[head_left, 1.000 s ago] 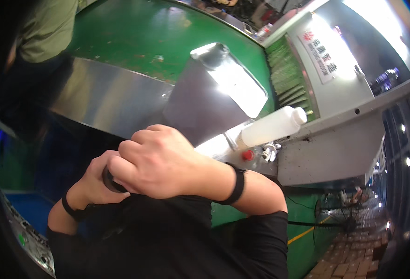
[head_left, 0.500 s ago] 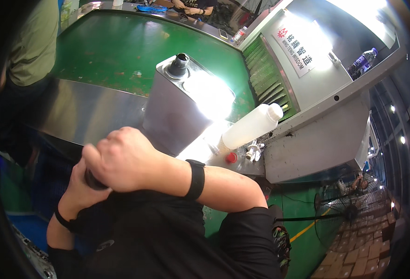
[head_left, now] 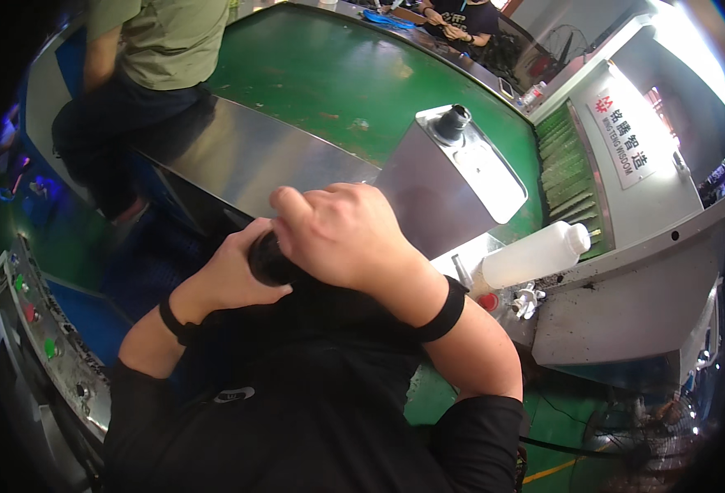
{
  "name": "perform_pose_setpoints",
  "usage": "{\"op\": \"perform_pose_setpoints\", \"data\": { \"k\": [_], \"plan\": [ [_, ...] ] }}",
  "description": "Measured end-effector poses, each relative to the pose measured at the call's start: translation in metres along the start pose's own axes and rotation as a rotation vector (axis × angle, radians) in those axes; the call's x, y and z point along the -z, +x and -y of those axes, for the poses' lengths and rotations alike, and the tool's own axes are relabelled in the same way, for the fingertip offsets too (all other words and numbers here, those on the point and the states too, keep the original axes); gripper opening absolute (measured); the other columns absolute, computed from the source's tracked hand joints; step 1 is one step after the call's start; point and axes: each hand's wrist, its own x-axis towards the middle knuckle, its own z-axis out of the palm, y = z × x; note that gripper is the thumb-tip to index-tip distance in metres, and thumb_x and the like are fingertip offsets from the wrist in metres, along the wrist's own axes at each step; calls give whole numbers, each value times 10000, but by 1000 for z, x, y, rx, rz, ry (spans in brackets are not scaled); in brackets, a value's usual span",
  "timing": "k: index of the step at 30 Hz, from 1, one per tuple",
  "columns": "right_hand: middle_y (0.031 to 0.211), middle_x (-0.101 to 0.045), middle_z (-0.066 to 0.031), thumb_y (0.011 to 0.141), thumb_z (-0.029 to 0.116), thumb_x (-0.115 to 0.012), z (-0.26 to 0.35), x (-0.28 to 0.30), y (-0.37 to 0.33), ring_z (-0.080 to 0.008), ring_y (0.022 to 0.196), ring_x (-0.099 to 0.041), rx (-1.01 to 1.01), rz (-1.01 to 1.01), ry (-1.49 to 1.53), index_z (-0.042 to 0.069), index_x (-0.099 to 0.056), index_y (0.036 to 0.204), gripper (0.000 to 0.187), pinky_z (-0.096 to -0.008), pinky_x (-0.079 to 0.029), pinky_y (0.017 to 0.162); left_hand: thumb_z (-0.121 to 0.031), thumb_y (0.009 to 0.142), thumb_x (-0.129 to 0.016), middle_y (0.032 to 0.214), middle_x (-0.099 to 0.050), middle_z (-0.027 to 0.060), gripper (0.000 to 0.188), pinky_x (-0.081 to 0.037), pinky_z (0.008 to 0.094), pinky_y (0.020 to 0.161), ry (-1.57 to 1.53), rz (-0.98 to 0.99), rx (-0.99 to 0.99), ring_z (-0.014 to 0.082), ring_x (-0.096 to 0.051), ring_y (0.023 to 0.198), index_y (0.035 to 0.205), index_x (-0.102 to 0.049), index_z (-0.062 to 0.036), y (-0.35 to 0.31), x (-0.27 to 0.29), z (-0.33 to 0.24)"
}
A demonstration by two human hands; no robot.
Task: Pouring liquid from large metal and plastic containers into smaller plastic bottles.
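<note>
Close to my body, my left hand (head_left: 224, 275) is wrapped round a black, rounded object (head_left: 270, 261); most of it is hidden, so its exact kind does not show. My right hand (head_left: 342, 234) lies over that object's top with its fingers curled on it. Beyond my right hand a grey rectangular metal can (head_left: 436, 193) stands on the metal edge, a black spout (head_left: 453, 120) on its top. To the can's right is a translucent white plastic bottle (head_left: 531, 256) with a white cap, leaning at a slant in the view.
A green conveyor belt (head_left: 313, 78) runs behind the metal ledge (head_left: 256, 156). Near the bottle lie a red cap (head_left: 487, 302) and a white crumpled piece (head_left: 528, 301). A person in a light green shirt (head_left: 177, 41) is at left; another person (head_left: 468, 20) works across. A button panel (head_left: 50, 337) is at lower left.
The view has swung left, so the can, bottle and my hands sit further right in it. Both hands stay together on the black object, which shows more now.
</note>
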Motion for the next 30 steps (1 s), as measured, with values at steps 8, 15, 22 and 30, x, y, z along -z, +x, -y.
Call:
{"op": "perform_pose_setpoints", "data": {
  "k": [8, 15, 22, 30],
  "plan": [
    [729, -661, -133, 872, 311, -693, -2, 7, -9, -348, 710, -663, -374, 9, 188, 58, -602, 1162, 396, -437, -543, 648, -104, 649, -864, 1092, -664, 98, 672, -496, 341, 932, 120, -204, 15, 187, -642, 1028, 1237, -542, -56, 11, -15, -2],
    [1367, -491, -170, 665, 78, -893, -41, 45, -155, -283, 1179, -533, -666, -603, 64, 47, -295, 1530, 1052, -428, -447, 988, -51, 675, -856, 1127, -612, 42, 687, -468, 323, 968, -236, -221, -21, 152, -589, 1043, 1280, -532, -33, 63, 42, -4],
    [1657, 44, -196, 638, 141, -907, -98, -4, -188, -435, 1515, -37, -794, -613, 333, 237, 100, 1603, 1398, -618, -120, 1196, -42, 704, -844, 1101, -627, 40, 618, -488, 364, 966, -182, -239, -14, 176, -610, 1037, 1249, -553, -65, 193, 67, -4],
    [1576, -255, -214, 764, 327, -808, -94, 12, -167, -353, 1461, -275, -656, -414, -44, 53, -91, 1579, 1120, -537, -234, 1202, -91, 691, -871, 1200, -631, 78, 711, -490, 375, 996, -130, -333, 71, 218, -615, 1114, 1315, -531, -81, 394, 47, 69]
  ]
}}
